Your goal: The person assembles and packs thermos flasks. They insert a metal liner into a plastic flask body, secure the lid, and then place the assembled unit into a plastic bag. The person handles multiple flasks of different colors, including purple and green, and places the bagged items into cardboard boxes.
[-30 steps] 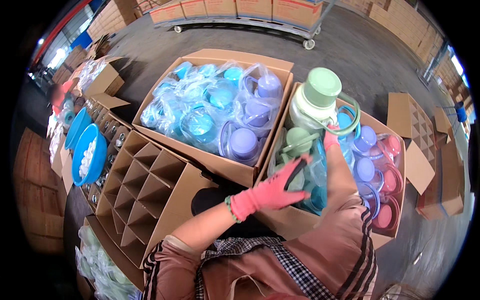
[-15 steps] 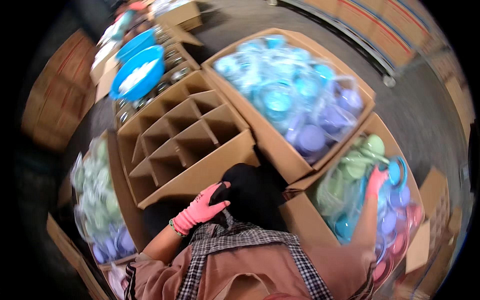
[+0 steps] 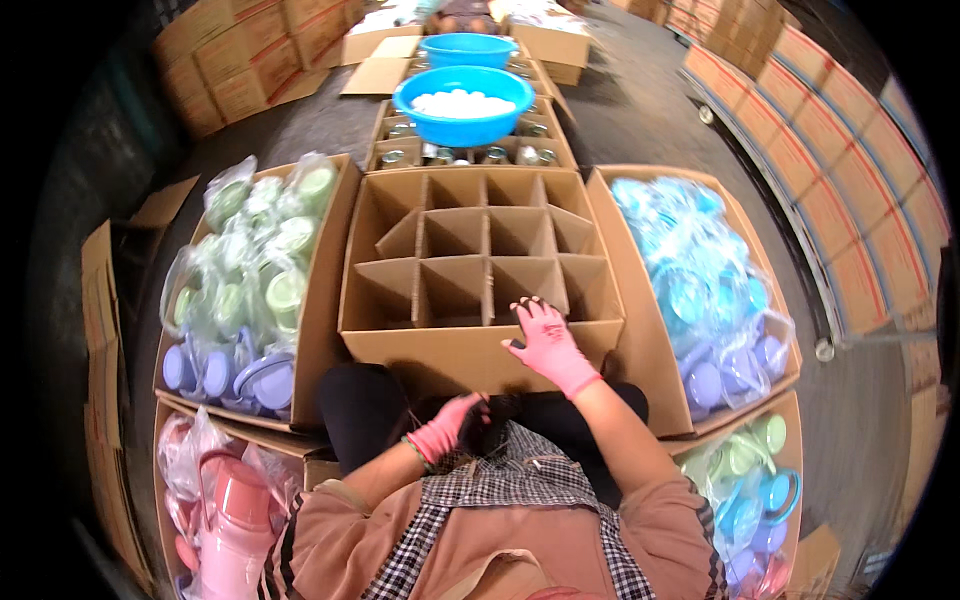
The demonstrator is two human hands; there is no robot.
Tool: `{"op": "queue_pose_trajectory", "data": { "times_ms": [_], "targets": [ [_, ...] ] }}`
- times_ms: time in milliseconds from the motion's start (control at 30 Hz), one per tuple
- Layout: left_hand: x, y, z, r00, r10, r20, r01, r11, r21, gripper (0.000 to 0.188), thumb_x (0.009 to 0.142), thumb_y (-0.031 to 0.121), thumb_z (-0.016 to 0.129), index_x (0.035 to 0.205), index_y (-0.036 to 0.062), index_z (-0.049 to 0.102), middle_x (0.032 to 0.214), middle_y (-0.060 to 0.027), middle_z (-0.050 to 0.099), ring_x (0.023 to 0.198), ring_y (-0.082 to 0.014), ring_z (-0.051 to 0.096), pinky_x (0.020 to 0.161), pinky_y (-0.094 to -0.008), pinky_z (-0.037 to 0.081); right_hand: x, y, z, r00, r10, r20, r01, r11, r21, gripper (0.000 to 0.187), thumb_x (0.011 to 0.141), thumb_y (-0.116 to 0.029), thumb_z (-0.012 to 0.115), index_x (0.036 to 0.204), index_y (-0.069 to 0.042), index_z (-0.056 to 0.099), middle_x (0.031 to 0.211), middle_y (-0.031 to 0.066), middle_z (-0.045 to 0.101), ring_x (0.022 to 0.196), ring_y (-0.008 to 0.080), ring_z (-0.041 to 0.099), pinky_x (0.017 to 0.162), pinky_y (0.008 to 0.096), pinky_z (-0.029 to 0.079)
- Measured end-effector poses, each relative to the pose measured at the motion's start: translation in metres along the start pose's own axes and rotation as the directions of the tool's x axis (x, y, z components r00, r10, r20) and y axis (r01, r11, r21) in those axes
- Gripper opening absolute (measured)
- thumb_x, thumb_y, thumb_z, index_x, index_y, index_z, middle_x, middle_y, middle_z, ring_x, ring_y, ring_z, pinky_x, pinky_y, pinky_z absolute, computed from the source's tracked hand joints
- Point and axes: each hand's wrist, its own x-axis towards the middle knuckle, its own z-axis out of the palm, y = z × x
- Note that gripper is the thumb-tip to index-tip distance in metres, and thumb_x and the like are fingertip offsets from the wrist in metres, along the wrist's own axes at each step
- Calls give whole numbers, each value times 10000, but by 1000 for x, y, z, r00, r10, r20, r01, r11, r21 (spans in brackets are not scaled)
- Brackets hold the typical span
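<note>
My right hand (image 3: 547, 347), in a pink glove with dark fingertips, is over the near wall of the divided cardboard box (image 3: 450, 350). Its fingers are stretched apart, with nothing seen in them. Several cardboard compartments fill that box, and those in view hold nothing. My left hand (image 3: 450, 428), gloved alike, is low over my lap beside the checked apron (image 3: 500, 475). Its fingers curl loosely and stand somewhat apart; I see nothing held, though the dark palm is partly blurred.
Bagged green lids (image 3: 287, 290) and purple ones fill a left carton; blue (image 3: 685, 290) and purple ones fill the right. Pink items (image 3: 240, 500) lie lower left, mixed colours lower right. Beyond, a blue basin (image 3: 465, 128) of white pieces stands over boxed glass jars (image 3: 495, 155).
My right hand has left the mixed-colour carton and come to the divided box. My view has turned, bringing that box to the middle. My left hand stays near my lap.
</note>
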Motion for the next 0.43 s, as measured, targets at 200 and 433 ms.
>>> {"op": "queue_pose_trajectory", "data": {
  "times_ms": [200,433],
  "targets": [
    [-30,-11,-4,986,167,-1,-142,844,517,203,817,242,552,828,39,548,711,6,527,636,-85,473,572,-248,395,22,-17,98,972,151,183,-127,983,-135,472,652,-341,663,1018,-82,513,1018,127,515,1011,285,459,861,398,350],
    [78,-51,-124,859,317,-402,0,786,619,258,770,257,612,890,51,515,725,-31,566,656,-125,545,544,-299,433,21,-34,35,969,195,152,-208,975,78,468,666,-351,649,1041,-87,553,1043,113,553,1014,239,483,864,372,353]
  ]
}}
